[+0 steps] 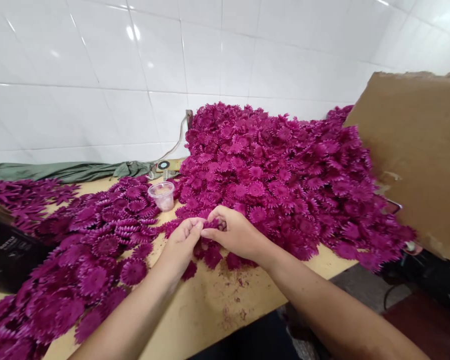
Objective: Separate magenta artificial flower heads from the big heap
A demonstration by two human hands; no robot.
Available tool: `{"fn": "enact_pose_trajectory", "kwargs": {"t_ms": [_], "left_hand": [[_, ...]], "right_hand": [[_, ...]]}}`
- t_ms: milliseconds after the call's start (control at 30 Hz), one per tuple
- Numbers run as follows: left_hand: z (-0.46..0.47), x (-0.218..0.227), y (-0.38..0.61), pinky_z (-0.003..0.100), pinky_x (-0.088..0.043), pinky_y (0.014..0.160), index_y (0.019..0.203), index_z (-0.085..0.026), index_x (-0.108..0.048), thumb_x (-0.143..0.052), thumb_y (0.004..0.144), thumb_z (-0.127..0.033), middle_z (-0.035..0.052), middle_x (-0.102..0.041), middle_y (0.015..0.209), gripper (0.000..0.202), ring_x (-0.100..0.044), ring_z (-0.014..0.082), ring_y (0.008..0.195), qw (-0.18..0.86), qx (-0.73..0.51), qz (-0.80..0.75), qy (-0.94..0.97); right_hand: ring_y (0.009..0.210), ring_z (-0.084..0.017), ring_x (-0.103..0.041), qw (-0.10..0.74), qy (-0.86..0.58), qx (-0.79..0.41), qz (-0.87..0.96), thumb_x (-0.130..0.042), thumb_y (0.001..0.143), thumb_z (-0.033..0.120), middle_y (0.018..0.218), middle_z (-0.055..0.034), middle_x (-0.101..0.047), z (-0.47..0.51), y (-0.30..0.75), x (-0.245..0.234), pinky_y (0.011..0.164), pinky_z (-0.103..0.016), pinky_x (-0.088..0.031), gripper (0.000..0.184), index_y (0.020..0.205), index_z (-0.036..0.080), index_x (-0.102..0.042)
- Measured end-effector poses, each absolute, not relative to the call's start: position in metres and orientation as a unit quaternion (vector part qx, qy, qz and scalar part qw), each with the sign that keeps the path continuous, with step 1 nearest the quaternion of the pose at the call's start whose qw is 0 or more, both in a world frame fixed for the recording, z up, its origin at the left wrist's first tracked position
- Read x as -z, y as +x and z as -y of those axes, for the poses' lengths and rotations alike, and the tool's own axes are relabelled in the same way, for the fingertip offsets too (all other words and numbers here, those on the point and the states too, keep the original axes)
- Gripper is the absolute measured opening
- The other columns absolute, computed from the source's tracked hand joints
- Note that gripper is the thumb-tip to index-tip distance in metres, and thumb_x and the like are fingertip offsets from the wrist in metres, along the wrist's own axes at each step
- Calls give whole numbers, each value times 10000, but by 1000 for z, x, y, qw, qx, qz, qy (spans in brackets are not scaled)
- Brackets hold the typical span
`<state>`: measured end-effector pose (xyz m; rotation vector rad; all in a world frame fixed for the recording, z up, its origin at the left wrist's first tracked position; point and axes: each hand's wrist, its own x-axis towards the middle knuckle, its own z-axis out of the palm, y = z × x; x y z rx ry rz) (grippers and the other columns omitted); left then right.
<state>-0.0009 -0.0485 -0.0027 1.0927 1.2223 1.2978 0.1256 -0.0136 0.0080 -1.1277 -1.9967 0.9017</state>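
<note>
So, fingers first: the left hand [185,234] and right hand [228,227] meet tip to tip, thumbs and fingertips pinched on a small magenta flower piece [212,224] held between them, just at the near edge of the big pile. Honestly can't tell if that's one layer or a couple, since the fingers cover most of it. For handling like this I'd go light: pinch near the middle, not out on the frilly edges, because those look easy to bend or tear. Let one hand steady while the other does the fiddly bit. Keeping the wrists low over the bare tabletop [195,320] seems smart too, with those dark crumbs [232,310] there to catch any litter. Just behind the hands is the big flower pile [270,170], and off to the left there's another spread of flowers [107,245]. Watch the clear plastic cup [162,196] between them, it'd probably tip if a forearm swings. Farther right, a cardboard sheet [420,155] stands beside the pile.
</note>
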Motion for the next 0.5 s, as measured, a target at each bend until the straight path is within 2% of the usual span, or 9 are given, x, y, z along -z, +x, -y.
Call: {"fn": "enact_pose_trajectory", "kwargs": {"t_ms": [133, 267, 400, 500], "left_hand": [[55, 5, -2, 229, -387, 559, 851, -159, -558, -669, 600, -429, -48, -537, 583, 385, -499, 106, 548, 504, -529, -507, 456], [53, 3, -3, 191, -341, 497, 933, -160, -535, -688, 594, -367, -88, -458, 513, 426, -447, 78, 499, 476, -540, -506, 475], [47, -4, -3, 180, -344, 505, 937, -159, -529, -691, 589, -337, -93, -448, 522, 423, -423, 62, 490, 442, -590, -497, 457], [49, -7, -5, 184, -379, 547, 936, -158, -534, -707, 567, -318, -94, -442, 530, 438, -464, 71, 525, 432, -618, -494, 434]], "right_hand": [[592, -103, -468, 351, -402, -363, 764, -535, 714, 125, 611, 46, -508, 9, 131, -4, 588, -226, -370, 80, 683, 192, -503], [559, -103, -426, 388, -421, -316, 757, -498, 740, 148, 576, 46, -472, 12, 129, -11, 557, -223, -335, 113, 638, 196, -488], [537, -111, -431, 422, -449, -255, 745, -494, 754, 190, 570, 37, -494, 10, 113, -18, 544, -228, -325, 120, 635, 206, -492], [546, -125, -455, 434, -466, -194, 746, -480, 767, 203, 572, 27, -515, -4, 111, -20, 567, -241, -332, 126, 644, 215, -503]]}}
